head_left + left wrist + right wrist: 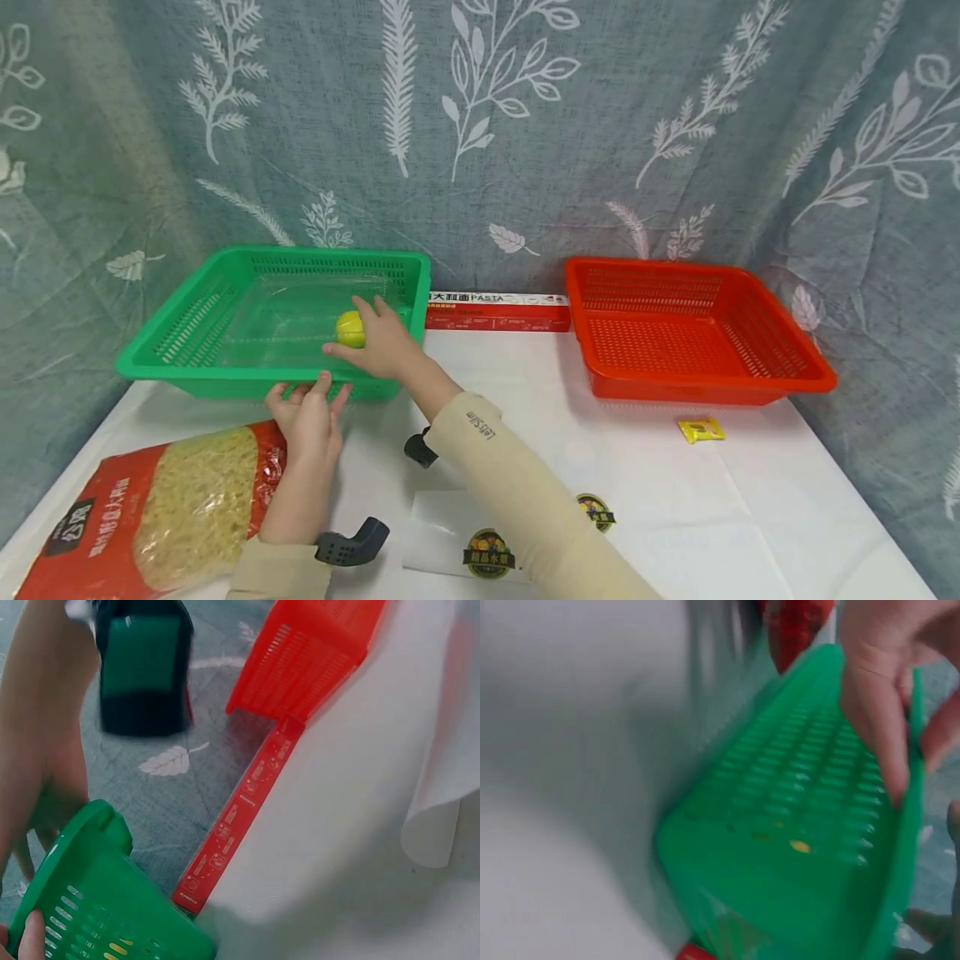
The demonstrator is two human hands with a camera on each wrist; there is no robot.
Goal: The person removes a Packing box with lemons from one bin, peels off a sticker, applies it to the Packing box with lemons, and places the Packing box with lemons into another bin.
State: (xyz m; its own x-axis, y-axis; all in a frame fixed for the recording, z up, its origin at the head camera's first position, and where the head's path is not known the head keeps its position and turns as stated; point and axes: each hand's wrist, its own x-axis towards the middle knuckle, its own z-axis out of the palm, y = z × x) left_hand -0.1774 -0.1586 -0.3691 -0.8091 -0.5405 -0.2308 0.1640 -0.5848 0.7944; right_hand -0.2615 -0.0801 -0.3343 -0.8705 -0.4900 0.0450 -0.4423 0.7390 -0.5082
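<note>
My left hand (307,417) is at the front rim of the green basket (277,385). In the right wrist view its fingers (885,742) lie along the outer wall, pinching the rim. Reaching over the right end of the basket, my right hand (382,342) has its thumb and fingers spread around a yellow ball (349,330). Yellow shows through the basket's slots in both wrist views, low behind the wall. A clear plastic container (281,321) lies inside the basket, beside the ball. Part of the ball is hidden by my right hand.
A red bag of pasta (198,508) lies at left, near my left forearm. Behind, a long red pasta box (498,317) spans between the green basket and a red basket (663,379). A small yellow packet (701,430) and a white sheet with fruit labels (442,533) are in front.
</note>
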